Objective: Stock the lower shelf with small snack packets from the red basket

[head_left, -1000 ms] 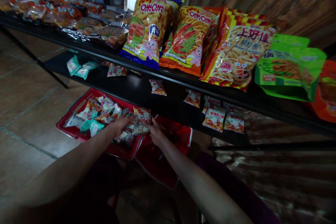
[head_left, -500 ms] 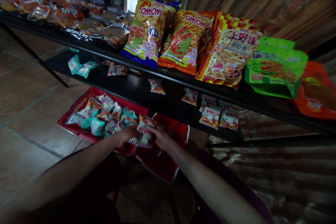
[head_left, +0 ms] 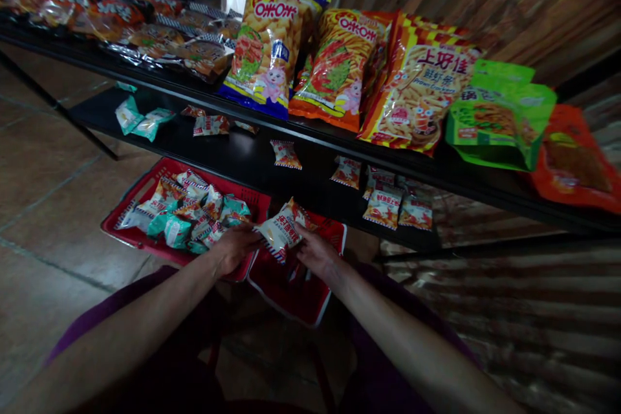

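Between my two hands is a small orange-and-white snack bag [head_left: 283, 231], tilted, above the red basket on the right [head_left: 291, 294]. My left hand [head_left: 236, 248] closes its fingertips on the bag's left edge. On the other side, my right hand [head_left: 316, 253] grips the bag's right edge. Just left of my left hand, a second red basket [head_left: 138, 197] holds several similar orange-and-white bags and teal-and-white bags [head_left: 177, 231]. Inside the right basket, under my right hand, a bit of striped wrapper shows dimly.
A black lower shelf [head_left: 242, 158] carries scattered small bags [head_left: 383, 204] and teal packets [head_left: 151, 123]. Its upper shelf [head_left: 194, 94] overhangs it, lined with larger snack bags [head_left: 266, 45], green pouches [head_left: 495, 119] and packaged bread [head_left: 107, 16]. A corrugated wall [head_left: 485, 310] is at right.
The snack bag has risen slightly and moved right, turning in my hands. My right hand moved right with it. The whole view has shifted a little.
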`<act>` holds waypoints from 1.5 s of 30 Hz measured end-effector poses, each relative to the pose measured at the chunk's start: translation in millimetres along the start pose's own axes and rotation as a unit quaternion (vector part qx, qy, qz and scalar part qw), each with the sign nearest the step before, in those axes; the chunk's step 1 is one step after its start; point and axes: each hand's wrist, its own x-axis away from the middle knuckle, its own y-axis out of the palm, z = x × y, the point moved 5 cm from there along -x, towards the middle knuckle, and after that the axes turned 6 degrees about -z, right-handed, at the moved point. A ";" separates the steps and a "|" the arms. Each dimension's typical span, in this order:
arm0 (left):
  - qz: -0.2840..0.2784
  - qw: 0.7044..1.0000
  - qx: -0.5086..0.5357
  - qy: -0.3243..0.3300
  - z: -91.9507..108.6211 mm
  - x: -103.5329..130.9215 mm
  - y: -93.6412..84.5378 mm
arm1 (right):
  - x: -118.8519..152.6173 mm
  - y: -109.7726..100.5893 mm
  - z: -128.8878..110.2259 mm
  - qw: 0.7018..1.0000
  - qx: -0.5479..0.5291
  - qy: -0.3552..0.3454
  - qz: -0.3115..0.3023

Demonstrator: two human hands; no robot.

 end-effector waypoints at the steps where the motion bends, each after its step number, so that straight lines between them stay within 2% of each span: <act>1: 0.006 1.000 0.000 -0.001 -5.0 2.0 4.7 | 3.8 -5.5 -4.0 1.000 -0.006 -0.003 -0.013; 3: 0.020 0.999 -0.022 -0.016 -13.3 5.9 14.0 | 11.4 -14.2 -11.0 0.999 -0.009 -0.007 -0.039; 5: 0.006 0.999 -0.049 -0.018 -16.2 7.4 25.4 | 18.5 -19.1 -18.3 0.998 -0.010 -0.016 -0.063; 9: -0.030 0.989 -0.141 0.031 -8.1 0.1 45.0 | 26.0 -20.9 -36.9 0.994 -0.002 -0.067 -0.081; 11: -0.039 0.976 -0.210 0.031 -5.3 -5.7 51.2 | 26.2 -20.0 -46.9 0.991 0.021 -0.107 -0.081; 15: -0.106 0.956 -0.273 -0.006 -6.6 -11.3 63.4 | 23.7 -21.1 -58.7 0.981 0.074 -0.161 -0.079; 17: -0.141 0.959 -0.247 -0.013 -6.3 -12.1 69.3 | 23.1 -22.6 -58.5 0.979 0.095 -0.159 -0.090; 19: -0.149 0.967 -0.205 -0.015 -4.7 -14.3 73.0 | 24.0 -23.7 -55.4 0.976 0.119 -0.144 -0.110; 26: -0.100 0.988 -0.119 -0.010 -5.9 -24.7 81.7 | 29.6 -23.4 -49.2 0.965 0.177 -0.130 -0.142; 31: -0.056 0.994 -0.090 0.011 -10.0 -27.6 85.2 | 26.8 -24.9 -47.7 0.961 0.192 -0.130 -0.149; 34: -0.041 0.997 -0.061 0.007 -9.8 -29.8 86.2 | 24.5 -29.5 -45.4 0.966 0.193 -0.106 -0.136; 41: -0.013 0.999 0.033 0.041 -1.4 -41.8 74.7 | 24.0 -36.4 -49.5 0.976 0.156 -0.071 -0.134; 45: 0.005 0.997 0.059 0.055 2.3 -43.4 68.1 | 23.8 -35.3 -52.7 0.982 0.113 -0.077 -0.127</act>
